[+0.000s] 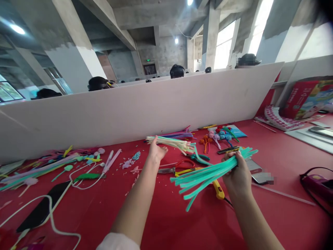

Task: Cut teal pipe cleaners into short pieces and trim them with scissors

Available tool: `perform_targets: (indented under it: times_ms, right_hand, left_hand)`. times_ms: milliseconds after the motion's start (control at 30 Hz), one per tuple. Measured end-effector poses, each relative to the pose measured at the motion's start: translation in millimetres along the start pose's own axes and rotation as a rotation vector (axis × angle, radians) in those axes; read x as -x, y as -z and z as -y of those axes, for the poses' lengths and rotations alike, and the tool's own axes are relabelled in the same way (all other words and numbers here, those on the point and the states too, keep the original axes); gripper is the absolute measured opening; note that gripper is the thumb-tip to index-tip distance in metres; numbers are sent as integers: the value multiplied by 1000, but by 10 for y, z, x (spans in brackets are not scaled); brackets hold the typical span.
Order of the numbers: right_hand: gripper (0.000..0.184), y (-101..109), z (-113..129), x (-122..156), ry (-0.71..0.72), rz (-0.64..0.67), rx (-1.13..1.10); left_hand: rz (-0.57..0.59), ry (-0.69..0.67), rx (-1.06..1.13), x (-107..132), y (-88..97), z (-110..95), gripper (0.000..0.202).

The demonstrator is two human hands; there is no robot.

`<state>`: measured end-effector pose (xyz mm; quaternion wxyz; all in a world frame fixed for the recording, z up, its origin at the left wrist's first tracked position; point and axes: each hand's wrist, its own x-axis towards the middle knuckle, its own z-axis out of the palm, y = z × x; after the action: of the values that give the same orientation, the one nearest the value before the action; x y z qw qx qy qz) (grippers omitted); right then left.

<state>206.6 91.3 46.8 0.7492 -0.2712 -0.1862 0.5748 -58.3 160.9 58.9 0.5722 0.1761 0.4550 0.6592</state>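
A bundle of turquoise-green pipe cleaners (205, 173) is gripped near one end by my right hand (238, 173), its loose ends fanning out to the left above the table. My left hand (156, 152) reaches to the near side of a bundle of cream pipe cleaners (177, 144). Its thumb and fingers are apart, and nothing shows between them; whether it touches the bundle I cannot tell. Purple pipe cleaners (180, 133) lie just behind. Teal-handled pliers (199, 158) and red-handled scissors (169, 170) rest between my hands, partly behind the green bundle.
A yellow tool with a cord (218, 189) lies below the green bundle. Finished fuzzy flowers (221, 135) sit at the back right. To the left are mixed pipe cleaners (47, 170), a black phone (45, 205) and white cables (52, 218). A white partition (135, 107) borders the red table.
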Motion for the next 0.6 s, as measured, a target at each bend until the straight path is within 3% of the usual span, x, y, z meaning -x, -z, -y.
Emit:
perform_targets:
  times_ms: [133, 300, 433, 600]
  right_hand:
    - [19, -24, -21, 31, -21, 2, 27]
    - [20, -110, -19, 144, -102, 140, 30]
    - [22, -196, -73, 258, -159, 218, 111]
    - [27, -196, -144, 237, -179, 212, 168]
  left_hand:
    - [144, 27, -215, 254, 149, 257, 23]
    - [293, -121, -515, 505, 272, 429, 29]
    - [305, -255, -665, 331, 150, 458, 42]
    - [312, -279, -741, 76, -93, 421, 32]
